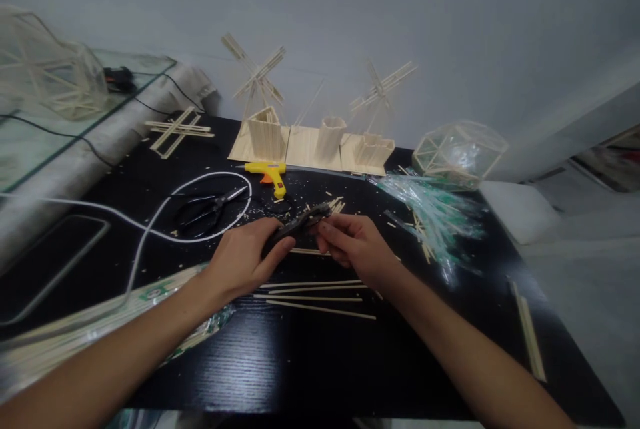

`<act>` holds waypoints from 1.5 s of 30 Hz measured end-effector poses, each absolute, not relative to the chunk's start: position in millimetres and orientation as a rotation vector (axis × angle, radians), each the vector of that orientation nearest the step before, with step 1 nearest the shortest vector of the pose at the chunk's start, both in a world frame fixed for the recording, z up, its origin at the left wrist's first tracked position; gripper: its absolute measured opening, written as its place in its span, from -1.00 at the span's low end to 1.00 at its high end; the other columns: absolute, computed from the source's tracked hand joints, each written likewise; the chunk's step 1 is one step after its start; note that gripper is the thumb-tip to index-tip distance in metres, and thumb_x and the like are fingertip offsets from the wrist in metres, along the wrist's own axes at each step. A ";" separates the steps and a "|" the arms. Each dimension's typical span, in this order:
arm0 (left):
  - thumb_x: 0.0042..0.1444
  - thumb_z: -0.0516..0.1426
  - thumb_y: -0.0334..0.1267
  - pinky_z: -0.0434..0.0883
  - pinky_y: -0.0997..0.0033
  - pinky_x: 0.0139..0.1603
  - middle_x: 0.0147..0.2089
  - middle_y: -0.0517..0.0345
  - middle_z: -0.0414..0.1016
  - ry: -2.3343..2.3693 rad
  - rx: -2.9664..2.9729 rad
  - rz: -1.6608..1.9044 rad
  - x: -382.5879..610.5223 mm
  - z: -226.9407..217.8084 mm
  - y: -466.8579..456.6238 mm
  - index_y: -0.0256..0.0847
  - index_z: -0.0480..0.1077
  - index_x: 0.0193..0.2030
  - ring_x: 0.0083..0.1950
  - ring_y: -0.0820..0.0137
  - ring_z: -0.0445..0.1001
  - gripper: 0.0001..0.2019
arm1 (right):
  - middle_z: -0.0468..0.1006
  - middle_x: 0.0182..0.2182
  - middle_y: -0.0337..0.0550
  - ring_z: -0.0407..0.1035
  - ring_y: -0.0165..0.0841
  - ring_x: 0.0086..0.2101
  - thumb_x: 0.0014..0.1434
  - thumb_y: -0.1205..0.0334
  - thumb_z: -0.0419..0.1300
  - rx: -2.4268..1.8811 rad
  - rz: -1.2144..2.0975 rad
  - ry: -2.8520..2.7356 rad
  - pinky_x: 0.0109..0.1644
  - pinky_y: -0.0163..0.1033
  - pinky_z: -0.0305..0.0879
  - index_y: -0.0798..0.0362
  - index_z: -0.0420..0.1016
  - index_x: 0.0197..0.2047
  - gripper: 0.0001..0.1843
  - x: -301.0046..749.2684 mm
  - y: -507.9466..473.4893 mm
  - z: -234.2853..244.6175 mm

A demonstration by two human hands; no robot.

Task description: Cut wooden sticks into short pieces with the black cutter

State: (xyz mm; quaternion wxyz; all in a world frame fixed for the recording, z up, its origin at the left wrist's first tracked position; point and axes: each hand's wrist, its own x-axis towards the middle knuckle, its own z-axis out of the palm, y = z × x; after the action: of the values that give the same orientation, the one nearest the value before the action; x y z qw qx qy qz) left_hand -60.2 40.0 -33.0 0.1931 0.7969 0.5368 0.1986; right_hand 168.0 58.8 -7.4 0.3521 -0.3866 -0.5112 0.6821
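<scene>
My left hand (245,259) is closed round the handles of a dark cutting tool (300,222) that points up and to the right. My right hand (353,242) sits just right of it, fingers curled in a pinch near the tool's jaws; what it holds is too small to make out. Both hands hover over a black table (310,362). Several long thin wooden sticks (315,296) lie flat just below the hands. Short stick offcuts (336,204) lie beyond the tool's tip.
A yellow glue gun (270,172) and black scissors (213,208) lie behind the hands, with a white cable (150,226) looping left. Stick windmill models (310,136) stand at the back. Clear plastic wrappers (435,212) lie right, and a stick bundle (90,329) lies front left.
</scene>
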 end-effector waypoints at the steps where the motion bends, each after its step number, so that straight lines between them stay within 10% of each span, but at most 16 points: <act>1: 0.38 -0.10 0.10 0.32 0.29 -0.25 -0.25 0.06 0.55 1.502 2.226 0.557 -60.3 -32.7 40.0 -0.21 0.45 -0.12 -0.26 0.23 0.52 -0.54 | 0.42 -0.53 -0.30 0.01 -0.61 -0.66 0.20 -0.05 0.33 -0.993 1.785 -1.309 -0.64 -0.39 -0.21 0.11 0.59 -0.27 -0.65 168.2 58.8 -7.9; 23: 0.35 -0.02 0.02 0.39 0.28 -0.18 -0.16 0.04 0.57 1.333 2.279 0.708 -68.0 -33.4 39.2 -0.21 0.41 0.01 -0.19 0.23 0.55 -0.63 | 0.43 -0.53 -0.29 0.01 -0.63 -0.66 0.28 0.00 0.30 -0.815 1.972 -1.304 -0.66 -0.43 -0.21 0.14 0.62 -0.25 -0.67 172.3 58.9 -5.8; 45: 0.40 -0.14 0.12 0.24 0.31 -0.33 -0.40 0.11 0.46 1.565 2.218 0.451 -56.0 -27.1 37.4 -0.14 0.28 -0.34 -0.38 0.26 0.45 -0.55 | 0.39 -0.55 -0.33 0.00 -0.61 -0.67 0.21 -0.09 0.32 -1.019 1.849 -1.228 -0.65 -0.40 -0.21 0.12 0.56 -0.27 -0.61 165.0 59.1 -14.4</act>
State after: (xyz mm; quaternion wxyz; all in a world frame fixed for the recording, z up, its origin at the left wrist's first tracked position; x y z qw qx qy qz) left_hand -56.0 37.4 -27.1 0.1938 0.7908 0.5579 0.1609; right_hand 165.0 59.1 -14.4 0.3425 -0.3918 -0.4723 0.7114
